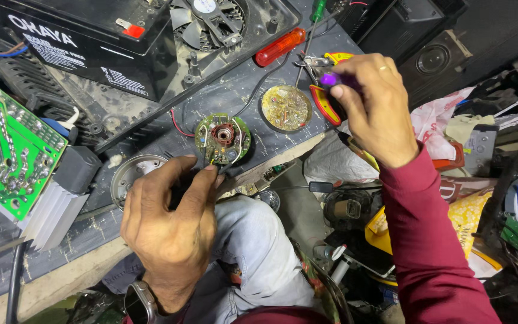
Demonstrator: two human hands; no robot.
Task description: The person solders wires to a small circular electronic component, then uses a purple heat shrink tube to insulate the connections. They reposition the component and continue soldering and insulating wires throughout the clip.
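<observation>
round circuit board (pixel 223 138) at left hand (pixel 172 225) fingertips, touching

Dusty dark workbench (pixel 253 105), cluttered floor beyond.

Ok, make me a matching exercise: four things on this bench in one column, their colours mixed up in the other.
Things:
1. screwdriver handle
2. big circuit board
3. battery
4. sleeve

Colours:
a. black
b. dark red
c. orange-red, see-through
d. bright green

Pairs: 1-c, 2-d, 3-a, 4-b
</observation>
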